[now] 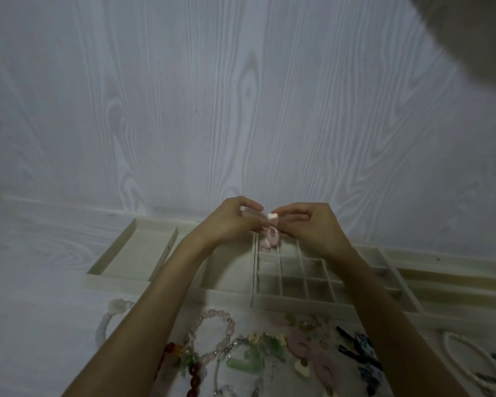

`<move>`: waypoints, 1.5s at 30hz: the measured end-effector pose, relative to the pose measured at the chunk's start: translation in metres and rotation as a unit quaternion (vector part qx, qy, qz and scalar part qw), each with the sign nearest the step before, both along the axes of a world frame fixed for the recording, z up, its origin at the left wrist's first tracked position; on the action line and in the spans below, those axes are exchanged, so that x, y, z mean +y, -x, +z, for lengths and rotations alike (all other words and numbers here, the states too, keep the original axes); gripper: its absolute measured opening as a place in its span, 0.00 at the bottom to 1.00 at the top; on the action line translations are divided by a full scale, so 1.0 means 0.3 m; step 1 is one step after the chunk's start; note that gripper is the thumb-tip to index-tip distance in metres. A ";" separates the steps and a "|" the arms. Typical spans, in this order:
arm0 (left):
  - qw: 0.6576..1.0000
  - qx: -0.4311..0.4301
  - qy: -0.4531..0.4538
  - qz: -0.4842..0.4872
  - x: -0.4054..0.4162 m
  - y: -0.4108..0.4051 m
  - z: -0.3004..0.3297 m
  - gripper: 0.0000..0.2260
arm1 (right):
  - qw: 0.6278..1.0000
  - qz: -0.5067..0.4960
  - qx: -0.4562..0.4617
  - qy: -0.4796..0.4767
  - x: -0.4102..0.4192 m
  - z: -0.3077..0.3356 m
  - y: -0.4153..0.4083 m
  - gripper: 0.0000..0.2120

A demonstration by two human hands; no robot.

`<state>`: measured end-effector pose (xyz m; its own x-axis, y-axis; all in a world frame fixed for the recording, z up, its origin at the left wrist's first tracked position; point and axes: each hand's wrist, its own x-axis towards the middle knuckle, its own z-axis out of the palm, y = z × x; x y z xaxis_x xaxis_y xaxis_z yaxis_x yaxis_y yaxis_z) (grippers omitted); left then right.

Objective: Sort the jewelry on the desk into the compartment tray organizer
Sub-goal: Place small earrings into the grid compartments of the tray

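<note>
Both hands are working one piece above the tray organizer (292,270) — left hand (229,222) and right hand (307,224) are pinching a pink earring (271,234), its white heart top between the fingertips and pink loop dangling just below them. Probably being freed from a clear wrapper; blur is obscuring this. Next: lowering it into the compartment beneath the fingers — loose jewelry is waiting nearer the wrists

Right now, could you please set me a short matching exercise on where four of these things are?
Things:
1. pink bead bracelet
2. white rope loop
3. pink and white earring
4. shallow open tray

Places:
A. left of the gridded tray
B. pinched between both hands
C. desk, between the forearms
D. desk, left of the left forearm

Pairs: 1-C, 2-D, 3-B, 4-A
</note>
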<state>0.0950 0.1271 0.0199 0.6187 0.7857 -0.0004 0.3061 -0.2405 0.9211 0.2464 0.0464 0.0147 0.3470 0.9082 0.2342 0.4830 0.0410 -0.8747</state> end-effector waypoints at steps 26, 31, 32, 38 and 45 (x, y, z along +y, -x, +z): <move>0.956 0.153 -0.245 0.049 -0.025 -0.029 -0.092 0.07 | 0.987 -0.054 -0.120 0.090 0.009 -0.078 -0.031 0.06; 0.936 0.185 -0.296 0.048 -0.031 -0.045 -0.109 0.08 | 0.979 -0.056 -0.173 0.087 0.002 -0.082 -0.032 0.07; 0.934 0.186 -0.300 0.048 -0.027 -0.046 -0.114 0.08 | 0.980 -0.056 -0.172 0.084 0.003 -0.084 -0.030 0.07; 0.948 0.179 -0.263 0.024 -0.007 -0.049 -0.124 0.08 | 0.979 -0.061 -0.177 0.075 0.007 -0.094 -0.025 0.08; 0.945 0.174 -0.273 0.051 -0.009 -0.042 -0.123 0.07 | 0.972 -0.055 -0.216 0.079 0.011 -0.097 -0.020 0.08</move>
<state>0.1076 0.1245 -0.0169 0.5774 0.7824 0.2332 0.6138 -0.6043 0.5079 0.2523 0.0497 -0.0142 0.3444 0.9077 0.2399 0.8005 -0.1504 -0.5802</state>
